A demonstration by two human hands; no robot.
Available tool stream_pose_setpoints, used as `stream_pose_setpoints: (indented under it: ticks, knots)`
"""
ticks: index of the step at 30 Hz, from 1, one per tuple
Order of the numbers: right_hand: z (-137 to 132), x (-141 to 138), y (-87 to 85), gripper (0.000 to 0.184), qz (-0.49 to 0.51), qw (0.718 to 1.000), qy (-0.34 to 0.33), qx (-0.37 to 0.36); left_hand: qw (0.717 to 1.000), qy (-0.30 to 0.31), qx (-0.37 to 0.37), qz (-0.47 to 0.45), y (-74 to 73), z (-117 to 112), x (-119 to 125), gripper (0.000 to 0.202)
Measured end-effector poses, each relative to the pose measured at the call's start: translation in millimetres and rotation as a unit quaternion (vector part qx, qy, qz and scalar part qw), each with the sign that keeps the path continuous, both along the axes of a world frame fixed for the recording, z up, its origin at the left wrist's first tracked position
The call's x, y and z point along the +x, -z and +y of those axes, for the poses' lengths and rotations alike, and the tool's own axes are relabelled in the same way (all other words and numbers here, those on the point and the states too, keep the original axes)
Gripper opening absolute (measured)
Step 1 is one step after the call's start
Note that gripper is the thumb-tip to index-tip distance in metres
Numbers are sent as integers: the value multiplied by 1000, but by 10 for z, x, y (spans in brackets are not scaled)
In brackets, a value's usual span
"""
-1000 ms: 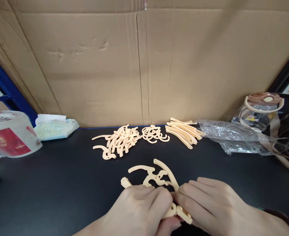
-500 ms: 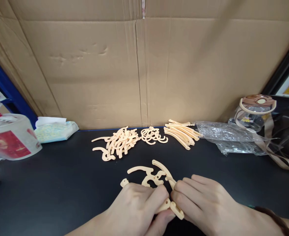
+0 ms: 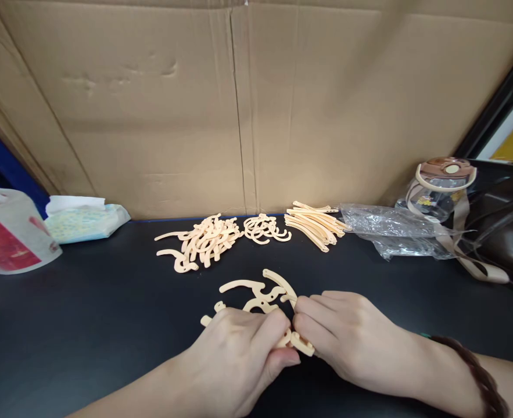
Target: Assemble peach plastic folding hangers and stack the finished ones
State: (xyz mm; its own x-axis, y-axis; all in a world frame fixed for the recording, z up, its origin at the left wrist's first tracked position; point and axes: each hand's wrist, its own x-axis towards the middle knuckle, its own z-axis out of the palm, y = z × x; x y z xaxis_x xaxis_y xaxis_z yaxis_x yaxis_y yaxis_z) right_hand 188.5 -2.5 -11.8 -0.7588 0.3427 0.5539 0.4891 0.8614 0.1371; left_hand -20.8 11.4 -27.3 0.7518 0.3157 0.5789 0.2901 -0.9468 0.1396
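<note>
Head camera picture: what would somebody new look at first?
Probably the left hand and right hand, close together at the bottom, gripping cream pieces. Beyond, heaps of hooks, small curves and sticks line the back of the table before a cardboard wall. A brown-lidded bottle stands at the right.

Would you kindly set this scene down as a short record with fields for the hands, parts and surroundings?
Left hand: pinching a cream piece
Right hand: curled over a second cream piece, thumb hidden
Beyond hands: loose cream pieces
Back row, left to right: hooked pieces, small curved pieces, long bars
Far left: tissue pack
Far right: clear plastic bags, bottle
Surface: black table
Backdrop: cardboard
</note>
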Motion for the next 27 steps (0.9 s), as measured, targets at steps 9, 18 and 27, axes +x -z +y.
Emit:
stream_pose_setpoints:
  ticks: [9,18,27]
  knots:
    - [35,23,-2,29,-32,999,-1,-25,1000,-12,25,13,-11,7,22,27]
    - [36,49,-14,39,-43,999,1,4,998,-21,59,27,-96,-11,57,28]
    - [132,152,-6,37,-14,998,-42,-35,998,-24,12,58,-101,-27,-1,19]
